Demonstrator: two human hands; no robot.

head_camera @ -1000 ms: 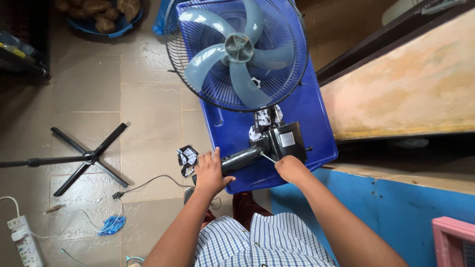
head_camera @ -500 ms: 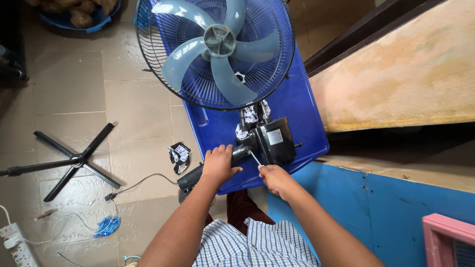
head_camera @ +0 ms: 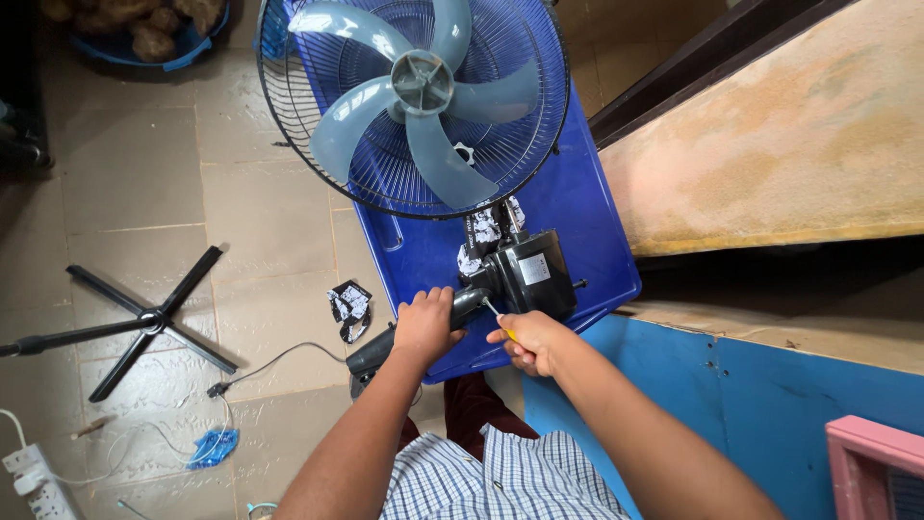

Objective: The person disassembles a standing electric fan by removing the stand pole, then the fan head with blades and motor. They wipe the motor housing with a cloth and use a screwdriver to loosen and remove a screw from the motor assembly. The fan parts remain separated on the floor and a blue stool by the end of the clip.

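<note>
Fan (head_camera: 421, 96) is lying on its back on a blue plastic lid (head_camera: 587, 226), round wire guard facing up and grey-blue blades showing through it. Fan's black neck tube (head_camera: 469, 303) and black motor housing (head_camera: 532, 274) are extending toward the person, reaching the lid's near edge. Lid itself is sitting on the tiled floor (head_camera: 144, 183), beside a worn tan countertop (head_camera: 780, 144).

Left hand (head_camera: 423, 325) is wrapping around the neck tube, fingers curled over it and clamped on it, just below the motor housing. Right hand (head_camera: 527, 342) is closing around a screwdriver (head_camera: 500, 318) with a yellow handle; fingers are folded tight on the handle, and the thin metal shaft is angling up and left toward the joint between tube and housing. Whether the tip is touching a screw cannot be told. Both hands are working just beside each other, not touching.

Black-and-white torn scraps (head_camera: 348, 306) are lying on the floor near the lid's left edge, with similar scraps by the housing. Black cross-shaped stand base (head_camera: 149, 320) is lying flat on the tiles, well apart to the left. Thin cable (head_camera: 274, 358) is trailing across the floor from under the left forearm. White power strip (head_camera: 40, 486) is sitting at the lower left corner. Person is wearing a blue-and-white checked shirt (head_camera: 500, 477).
</note>
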